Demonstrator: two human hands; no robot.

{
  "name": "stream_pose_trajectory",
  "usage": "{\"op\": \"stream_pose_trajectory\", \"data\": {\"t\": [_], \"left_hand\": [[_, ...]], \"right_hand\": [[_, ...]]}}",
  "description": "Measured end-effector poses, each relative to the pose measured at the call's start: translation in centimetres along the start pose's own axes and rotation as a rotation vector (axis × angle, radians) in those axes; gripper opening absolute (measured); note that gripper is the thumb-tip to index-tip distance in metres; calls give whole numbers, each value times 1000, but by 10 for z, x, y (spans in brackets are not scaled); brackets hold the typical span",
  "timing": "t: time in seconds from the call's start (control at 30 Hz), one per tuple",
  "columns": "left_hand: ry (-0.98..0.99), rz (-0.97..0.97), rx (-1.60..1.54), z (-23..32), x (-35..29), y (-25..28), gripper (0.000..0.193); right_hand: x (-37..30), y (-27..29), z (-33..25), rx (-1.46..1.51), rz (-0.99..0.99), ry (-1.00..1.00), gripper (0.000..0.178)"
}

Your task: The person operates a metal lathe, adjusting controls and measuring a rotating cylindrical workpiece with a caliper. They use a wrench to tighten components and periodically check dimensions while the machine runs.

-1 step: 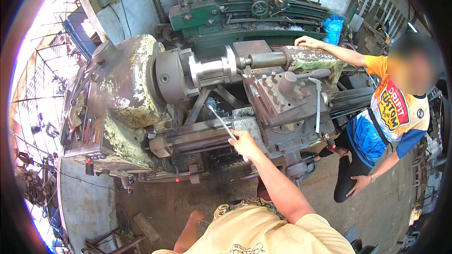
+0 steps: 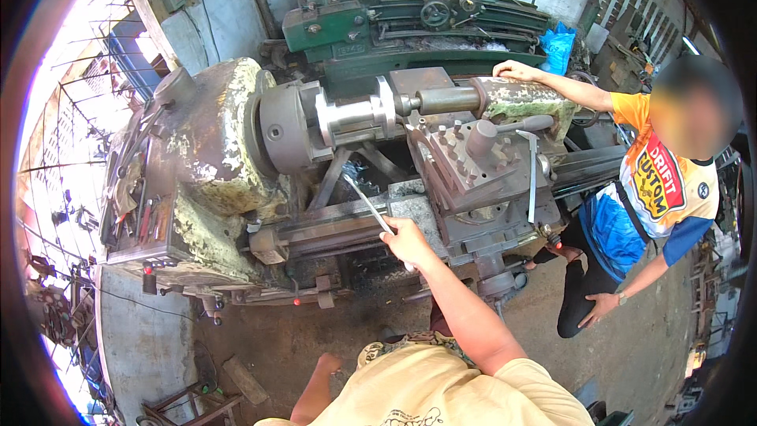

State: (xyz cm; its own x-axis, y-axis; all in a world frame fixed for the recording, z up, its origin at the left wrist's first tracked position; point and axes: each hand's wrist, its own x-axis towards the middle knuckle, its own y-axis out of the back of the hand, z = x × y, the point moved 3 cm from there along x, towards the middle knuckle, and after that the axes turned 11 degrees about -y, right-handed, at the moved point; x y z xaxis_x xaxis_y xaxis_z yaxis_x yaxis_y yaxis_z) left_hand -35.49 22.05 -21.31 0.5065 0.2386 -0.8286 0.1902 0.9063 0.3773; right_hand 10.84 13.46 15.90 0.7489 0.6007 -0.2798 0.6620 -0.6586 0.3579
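My right hand (image 2: 407, 241) is closed around a slim, light grey rod (image 2: 369, 203). The rod slants up and left over the lathe bed, its far tip in the gap below a shiny flanged metal cylinder (image 2: 352, 116). That cylinder sits between the lathe chuck (image 2: 285, 132) and the tailstock (image 2: 449, 100), apart from the rod. Low beside my body hangs my left hand (image 2: 329, 363), with no tool visible at it; its fingers are too small and unclear to make out. Right of my right hand is the tool post (image 2: 482, 142) with its handle.
A silver caliper (image 2: 532, 181) lies on the carriage's right side. At the right a co-worker (image 2: 654, 181) crouches, one hand on the tailstock. Hand tools (image 2: 146, 217) lie on the headstock's left end. Behind stand a green lathe (image 2: 347, 31) and a blue bag (image 2: 557, 47).
My right hand and the rod have shifted very slightly left. The machine and the co-worker look almost the same.
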Motion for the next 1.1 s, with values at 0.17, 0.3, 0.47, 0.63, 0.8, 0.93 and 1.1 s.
{"op": "stream_pose_trajectory", "data": {"t": [0.17,0.3,0.47,0.63,0.8,0.93,1.1], "left_hand": [[-293,-139,555,8,-1,5,25],[-42,-19,116,15,-4,13,24],[-155,-12,61,8,2,0,22],[-421,19,94,-10,-4,-8,21],[4,11,-191,-20,-18,-6,26],[-42,-88,-62,-13,-17,0,26],[-208,-81,245,3,-6,13,24]], "right_hand": [[2,-3,-26,-108,-140,62,46],[14,4,-7,-351,-262,51,41],[2,4,51,297,-457,-300,42],[-40,10,84,841,-372,-460,37],[-96,21,93,1054,-451,-399,36],[-111,20,90,940,-344,-530,33],[-82,24,59,830,-332,-388,28]]}}
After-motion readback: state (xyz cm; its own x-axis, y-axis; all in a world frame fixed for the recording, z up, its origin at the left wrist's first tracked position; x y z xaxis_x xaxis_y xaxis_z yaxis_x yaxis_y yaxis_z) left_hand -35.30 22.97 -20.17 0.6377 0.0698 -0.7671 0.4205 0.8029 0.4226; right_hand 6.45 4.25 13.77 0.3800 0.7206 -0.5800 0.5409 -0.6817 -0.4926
